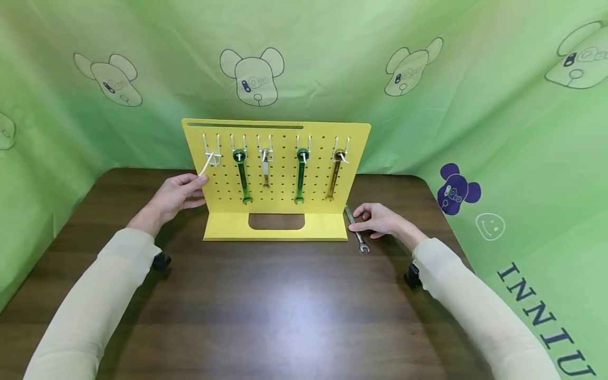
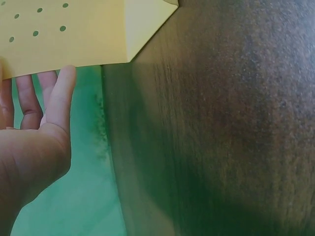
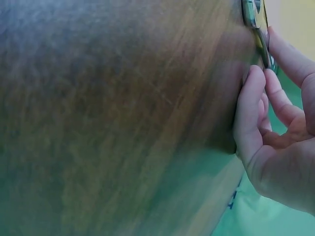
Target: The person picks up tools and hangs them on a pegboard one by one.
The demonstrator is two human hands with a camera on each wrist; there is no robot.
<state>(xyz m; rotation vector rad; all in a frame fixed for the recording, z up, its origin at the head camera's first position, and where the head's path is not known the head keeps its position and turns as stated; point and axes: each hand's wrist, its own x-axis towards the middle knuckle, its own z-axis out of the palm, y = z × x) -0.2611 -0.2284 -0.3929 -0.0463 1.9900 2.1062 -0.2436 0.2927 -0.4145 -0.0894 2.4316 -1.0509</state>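
Observation:
A yellow pegboard point(image 1: 223, 184) stands upright on the table. My left hand point(image 1: 177, 194) holds its left edge, the thumb in front and other fingers reaching behind, as the left wrist view also shows. To the right of the board's base, a silver wrench point(image 1: 359, 239) lies on the table with its open end toward me. My right hand point(image 1: 375, 219) pinches the wrench's shaft between thumb and forefinger; in the right wrist view both fingertips point(image 3: 270, 33) meet the metal. The other fingers curl loosely beside it.
Hung on the board's white hooks are a green wrench point(image 1: 244, 179), a small silver wrench point(image 1: 265, 169) with a white label, another green wrench point(image 1: 301, 177) and a bronze-coloured wrench point(image 1: 334, 179). A white hook point(image 1: 212, 157) sits at far left. Behind the brown table point(image 1: 285, 295) hangs a green curtain point(image 1: 332, 63).

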